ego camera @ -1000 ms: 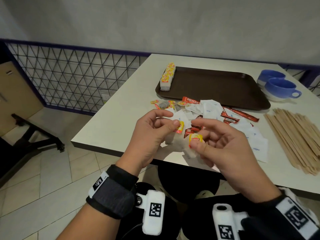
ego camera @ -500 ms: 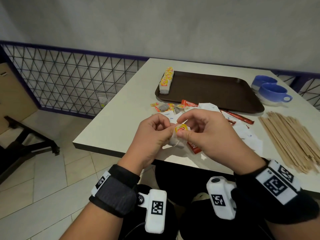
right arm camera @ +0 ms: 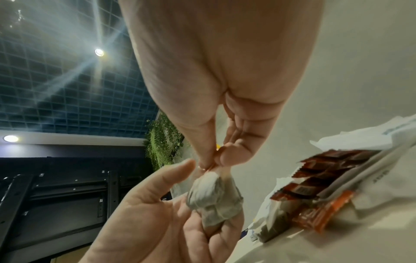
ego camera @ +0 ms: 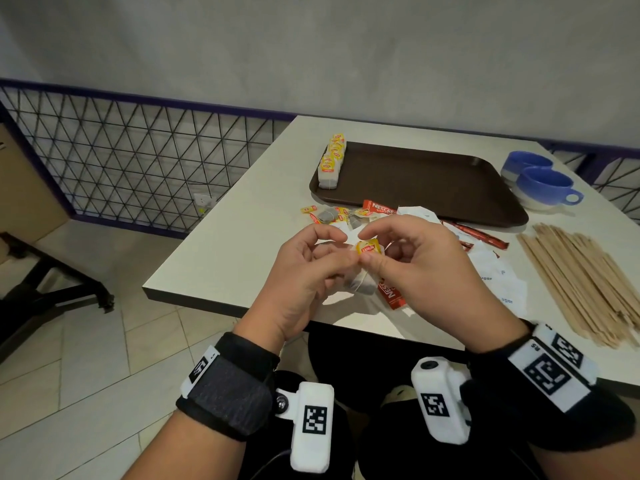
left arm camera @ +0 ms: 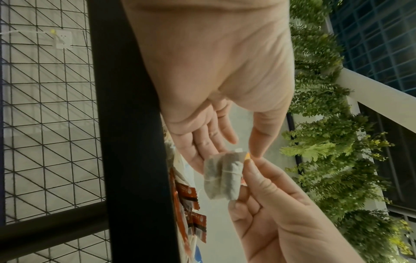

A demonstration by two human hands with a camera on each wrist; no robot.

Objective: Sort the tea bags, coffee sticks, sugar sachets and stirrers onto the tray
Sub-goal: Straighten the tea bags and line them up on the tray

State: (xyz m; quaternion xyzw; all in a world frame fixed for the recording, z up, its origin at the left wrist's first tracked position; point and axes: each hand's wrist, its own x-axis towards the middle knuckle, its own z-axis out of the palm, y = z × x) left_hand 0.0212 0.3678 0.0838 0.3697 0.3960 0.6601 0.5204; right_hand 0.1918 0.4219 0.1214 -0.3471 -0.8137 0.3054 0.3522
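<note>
A tea bag (ego camera: 362,284) with a yellow tag (ego camera: 369,247) hangs above the table's front edge. My right hand (ego camera: 364,248) pinches its top between thumb and forefinger. In the right wrist view the tea bag (right arm camera: 213,195) lies on the fingers of my left hand (right arm camera: 180,222), whose thumb stands just apart. My left hand (ego camera: 346,248) keeps its fingers under the bag. The left wrist view shows the tea bag (left arm camera: 223,176) against those fairly straight fingers (left arm camera: 202,151). A row of tea bags (ego camera: 332,161) stands at the left end of the brown tray (ego camera: 433,181).
Loose tea bags (ego camera: 329,214), red coffee sticks (ego camera: 379,207) and white sugar sachets (ego camera: 498,271) lie mixed between my hands and the tray. Wooden stirrers (ego camera: 588,282) are piled at the right. Two blue cups (ego camera: 543,185) stand beside the tray. A wire fence (ego camera: 138,161) runs along the left.
My hands, apart a second ago, have come together around the tea bag. My right hand has carried it leftwards to my left hand's fingers.
</note>
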